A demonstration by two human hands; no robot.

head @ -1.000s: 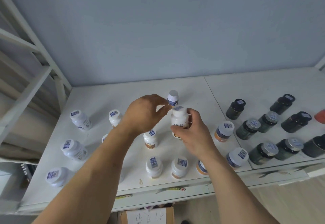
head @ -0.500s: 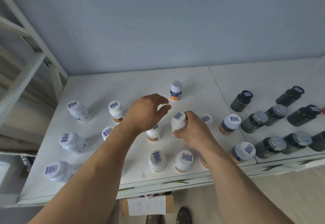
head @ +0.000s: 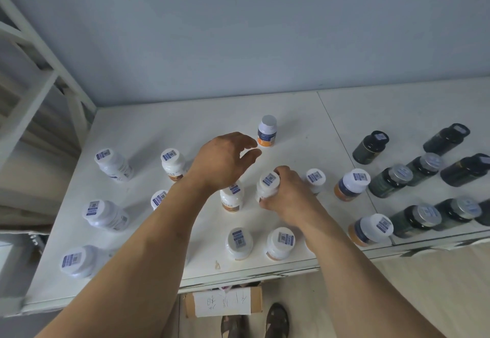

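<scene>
My right hand point(head: 287, 196) grips a white pill bottle point(head: 268, 184) that stands on the white table point(head: 291, 125), its barcode-stickered cap facing up. My left hand point(head: 221, 161) hovers just left of and above it, fingers loosely spread and holding nothing. Partly under my left wrist stands another white bottle point(head: 232, 197) with an orange band. A white-and-blue bottle point(head: 267, 131) stands alone behind my hands.
Several white bottles stand around my hands, two point(head: 239, 243) near the front edge and larger ones point(head: 106, 215) at the left. Dark green jars point(head: 390, 180) fill the right table. A white rack point(head: 39, 78) stands at the left. A cardboard box point(head: 222, 302) sits below.
My right hand has lowered the white bottle from mid-air onto the table. My left hand has let go of its cap and opened a little.
</scene>
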